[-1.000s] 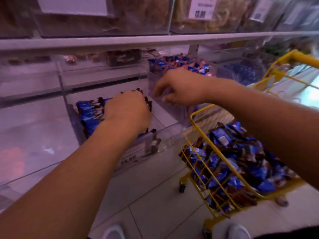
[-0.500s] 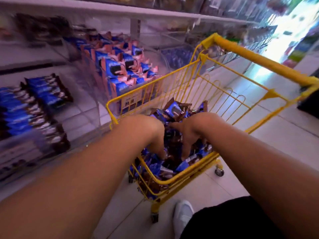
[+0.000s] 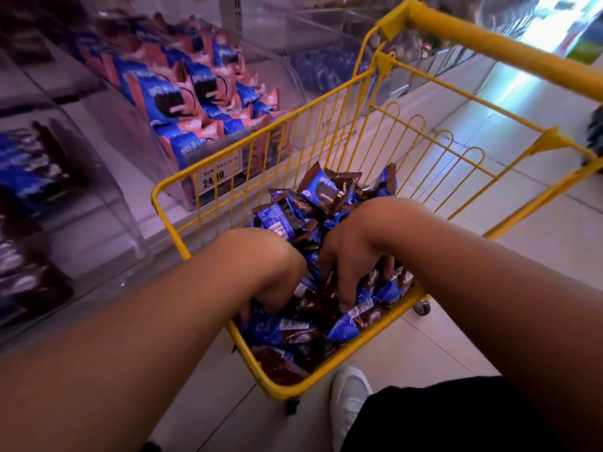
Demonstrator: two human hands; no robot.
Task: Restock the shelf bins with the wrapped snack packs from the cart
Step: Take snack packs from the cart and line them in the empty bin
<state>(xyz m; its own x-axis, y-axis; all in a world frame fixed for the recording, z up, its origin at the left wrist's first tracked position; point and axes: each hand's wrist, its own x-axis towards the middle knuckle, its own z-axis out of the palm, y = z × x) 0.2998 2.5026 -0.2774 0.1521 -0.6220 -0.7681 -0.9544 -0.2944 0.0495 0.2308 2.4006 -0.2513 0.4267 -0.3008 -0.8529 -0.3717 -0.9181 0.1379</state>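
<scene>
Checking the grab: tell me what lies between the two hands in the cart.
In the head view, only blue-and-brown snack packs lie between the left hand and right hand, inside the yellow cart.

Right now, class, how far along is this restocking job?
Done: the shelf bin at left already holds blue packs. In hand: left hand and right hand are dug into the snack packs in the yellow cart; grips are hidden. Left: the cart's pile remains large.

Dim, purplish indoor light. Blown-out white glare at 1 o'clock, sheen on floor tiles (image 3: 535, 177) there. Bins (image 3: 49, 190) at 9 o'clock smeared by motion blur. Cart (image 3: 326, 119) centre fairly sharp. Wide-angle bending at edges.
</scene>
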